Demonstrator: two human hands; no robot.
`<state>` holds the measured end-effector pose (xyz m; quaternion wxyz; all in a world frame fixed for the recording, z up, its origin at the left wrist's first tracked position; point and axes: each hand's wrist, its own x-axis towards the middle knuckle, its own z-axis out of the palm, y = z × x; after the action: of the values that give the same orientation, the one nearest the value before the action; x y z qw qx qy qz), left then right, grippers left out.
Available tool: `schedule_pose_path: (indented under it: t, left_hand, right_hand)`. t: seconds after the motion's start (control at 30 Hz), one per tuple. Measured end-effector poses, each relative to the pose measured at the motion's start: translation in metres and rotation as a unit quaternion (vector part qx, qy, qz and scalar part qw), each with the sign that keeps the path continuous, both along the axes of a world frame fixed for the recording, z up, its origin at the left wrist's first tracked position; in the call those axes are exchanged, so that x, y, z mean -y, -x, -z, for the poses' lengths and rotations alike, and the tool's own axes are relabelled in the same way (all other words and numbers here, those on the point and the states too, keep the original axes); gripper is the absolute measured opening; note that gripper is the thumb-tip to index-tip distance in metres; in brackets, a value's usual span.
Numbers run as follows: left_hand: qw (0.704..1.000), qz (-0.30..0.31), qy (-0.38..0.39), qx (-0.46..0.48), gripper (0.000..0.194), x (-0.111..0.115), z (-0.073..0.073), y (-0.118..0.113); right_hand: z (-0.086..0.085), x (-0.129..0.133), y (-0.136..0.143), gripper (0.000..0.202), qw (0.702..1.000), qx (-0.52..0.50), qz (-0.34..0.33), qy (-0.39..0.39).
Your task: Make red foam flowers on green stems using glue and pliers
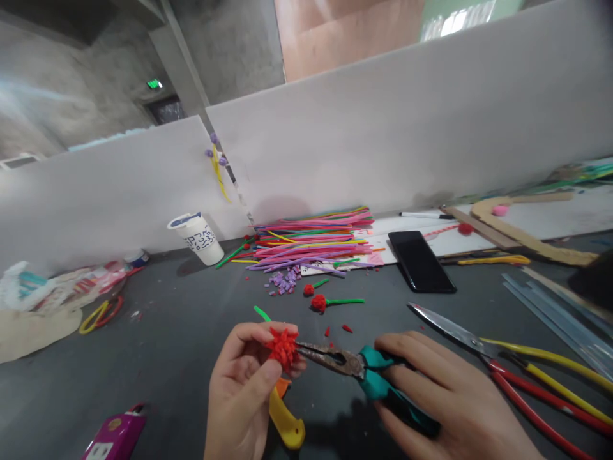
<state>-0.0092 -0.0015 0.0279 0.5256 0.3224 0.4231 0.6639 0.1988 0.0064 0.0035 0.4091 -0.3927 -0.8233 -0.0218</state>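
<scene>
My left hand (pixel 249 390) pinches a spiky red flower (pixel 283 348) between thumb and fingers, and a green stem (pixel 261 313) sticks out behind the fingers. In my right hand (pixel 445 396) are needle-nose pliers (pixel 354 365) with teal handles; their tips touch the flower's right side. Whether the tips grip a petal is too small to tell. Two smaller red flowers on green stems, one of them a red flower (pixel 318 303), lie just beyond. Small red bits (pixel 347 328) are scattered near the plier jaws. Under my left hand lies a yellow-handled tool (pixel 287 418), partly hidden.
Bundled coloured sticks (pixel 311 239) lie at the back beside purple pieces (pixel 284 281). A white cup (pixel 197 239) stands left of them, a phone (pixel 421 260) right. Large scissors (pixel 483 348) lie at right, a purple power socket (pixel 117 434) at front left. A white partition (pixel 383 128) borders the table.
</scene>
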Motion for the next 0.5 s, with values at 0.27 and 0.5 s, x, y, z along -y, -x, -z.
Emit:
schedule_pose_path:
  t: [0.27, 0.5]
  left_hand:
    - [0.999, -0.008, -0.020, -0.027, 0.022, 0.0014, 0.0030, -0.0013]
    - [0.998, 0.000, -0.031, -0.054, 0.018, 0.0010, 0.0028, 0.0000]
  right_hand:
    - [-0.0012, 0.0011, -0.0017, 0.016, 1.000, 0.003, 0.000, -0.001]
    - [-0.0013, -0.0010, -0.0042, 0.022, 0.992, 0.069, 0.031, -0.099]
